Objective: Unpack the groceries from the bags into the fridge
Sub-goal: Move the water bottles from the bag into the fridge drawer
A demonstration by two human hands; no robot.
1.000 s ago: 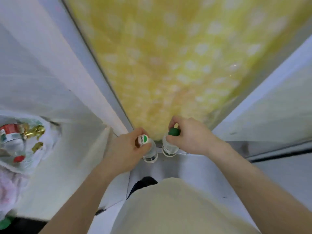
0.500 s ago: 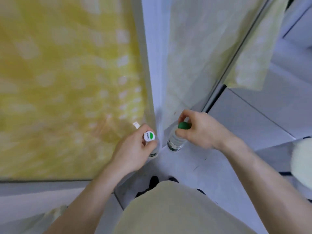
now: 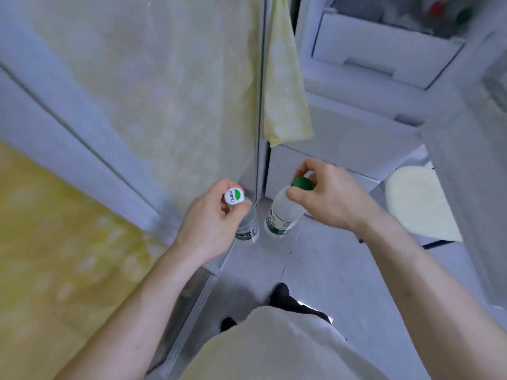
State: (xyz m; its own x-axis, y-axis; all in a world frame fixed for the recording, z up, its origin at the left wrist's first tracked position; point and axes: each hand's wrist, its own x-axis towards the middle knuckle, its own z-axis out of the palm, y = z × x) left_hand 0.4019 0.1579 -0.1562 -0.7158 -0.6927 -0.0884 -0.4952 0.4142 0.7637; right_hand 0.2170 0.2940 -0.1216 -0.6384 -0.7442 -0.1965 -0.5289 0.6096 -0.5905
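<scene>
View swung right since earlier, left hand (image 3: 208, 223) pinching white-capped bottle (image 3: 247, 223), right hand (image 3: 326, 198) pinching green-capped bottle (image 3: 282, 215), both hanging cap-up.

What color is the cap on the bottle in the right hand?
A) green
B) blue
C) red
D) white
A: the right hand pinches the top of a bottle whose cap is plain green; the white cap with a green mark belongs to the other bottle.

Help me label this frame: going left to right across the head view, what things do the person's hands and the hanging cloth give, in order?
Left hand → white-capped bottle → green-capped bottle → right hand. The yellow cloth hangs above, over the green-capped bottle's column.
</scene>
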